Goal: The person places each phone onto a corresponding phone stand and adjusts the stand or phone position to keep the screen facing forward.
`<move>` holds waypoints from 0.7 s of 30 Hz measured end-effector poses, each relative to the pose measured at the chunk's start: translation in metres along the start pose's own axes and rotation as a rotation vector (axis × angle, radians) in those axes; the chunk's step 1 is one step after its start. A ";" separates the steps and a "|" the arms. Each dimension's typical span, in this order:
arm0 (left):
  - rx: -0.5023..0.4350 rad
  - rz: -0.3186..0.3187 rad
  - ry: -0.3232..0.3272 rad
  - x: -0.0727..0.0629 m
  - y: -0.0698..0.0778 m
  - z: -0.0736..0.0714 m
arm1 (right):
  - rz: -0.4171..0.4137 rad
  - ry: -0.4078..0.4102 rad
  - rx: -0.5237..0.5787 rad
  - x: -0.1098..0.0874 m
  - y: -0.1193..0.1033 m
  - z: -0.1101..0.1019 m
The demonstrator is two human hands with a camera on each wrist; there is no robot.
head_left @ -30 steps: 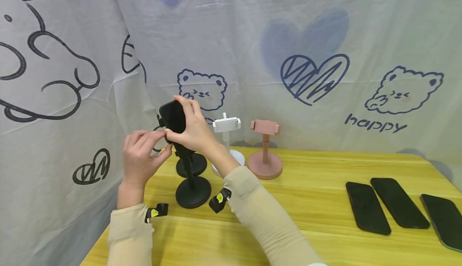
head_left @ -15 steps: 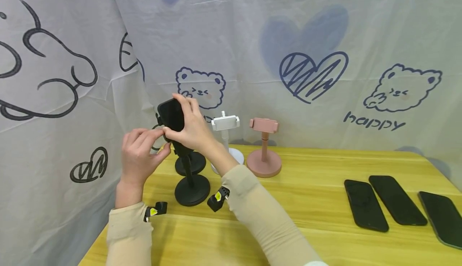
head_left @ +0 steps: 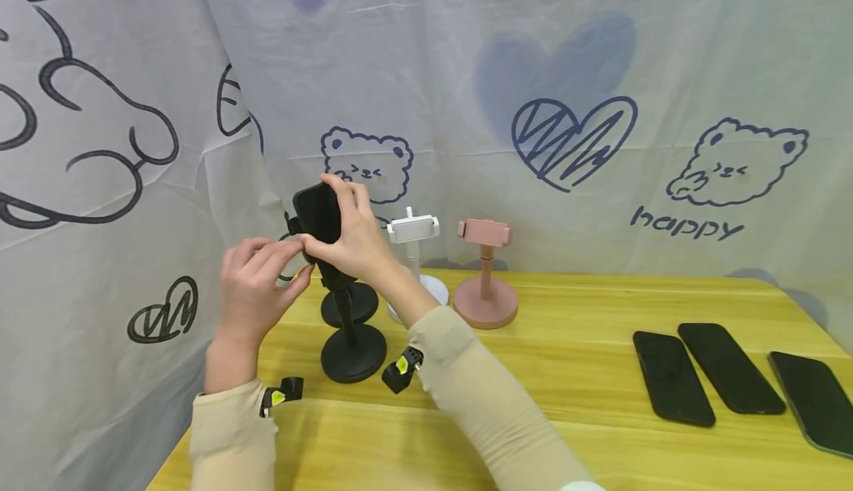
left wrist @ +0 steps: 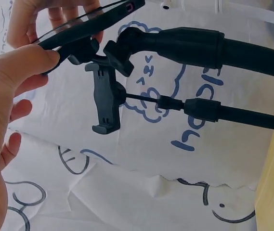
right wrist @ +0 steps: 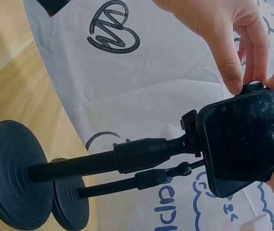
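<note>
My right hand (head_left: 360,235) grips a black smartphone (head_left: 318,213) by its edges, upright and tilted. The phone sits against the holder of the front black phone stand (right wrist: 143,155). With thumb and fingers, my left hand (head_left: 256,284) pinches the holder's side clamp (right wrist: 252,86) at the phone's left edge. In the left wrist view the left thumb lies on that clamp, just under the phone; part of the holder is hidden behind the phone. Close behind stands a second black phone stand, its holder (left wrist: 107,98) holding no phone.
A white phone stand (head_left: 413,229) and a pink phone stand (head_left: 485,233) stand farther back on the wooden table (head_left: 573,372). Three black phones lie flat at the right, the nearest one (head_left: 673,378) beside another. A printed cloth (head_left: 453,106) hangs behind.
The head view has shifted slightly. Both hands keep nearly the same place on the phone and the clamp; otherwise no clear movement shows.
</note>
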State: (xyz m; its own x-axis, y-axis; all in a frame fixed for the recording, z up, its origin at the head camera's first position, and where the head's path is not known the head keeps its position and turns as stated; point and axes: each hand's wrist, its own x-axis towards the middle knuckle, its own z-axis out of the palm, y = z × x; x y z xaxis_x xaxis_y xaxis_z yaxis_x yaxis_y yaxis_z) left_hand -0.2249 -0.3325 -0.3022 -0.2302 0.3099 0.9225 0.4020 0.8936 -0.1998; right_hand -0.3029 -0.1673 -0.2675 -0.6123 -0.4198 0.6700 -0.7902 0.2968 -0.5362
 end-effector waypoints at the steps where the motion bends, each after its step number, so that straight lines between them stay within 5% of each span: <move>1: -0.003 -0.004 0.001 0.000 0.000 0.000 | 0.001 0.005 -0.001 0.000 0.000 0.000; 9: 0.003 -0.056 -0.007 -0.006 -0.003 0.002 | 0.018 0.000 -0.005 -0.001 0.000 -0.001; 17: -0.170 -0.168 0.010 -0.009 -0.004 0.006 | 0.028 -0.010 -0.018 -0.001 -0.002 0.002; 21: -0.121 -0.208 -0.043 -0.009 -0.002 0.007 | 0.021 -0.001 -0.017 -0.001 -0.001 0.002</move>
State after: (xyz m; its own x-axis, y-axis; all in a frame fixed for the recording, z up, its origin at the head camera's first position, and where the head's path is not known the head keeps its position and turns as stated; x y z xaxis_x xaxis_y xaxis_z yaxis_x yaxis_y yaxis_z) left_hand -0.2295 -0.3351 -0.3125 -0.3555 0.1390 0.9243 0.4445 0.8950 0.0364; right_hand -0.3014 -0.1688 -0.2685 -0.6289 -0.4142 0.6580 -0.7774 0.3201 -0.5415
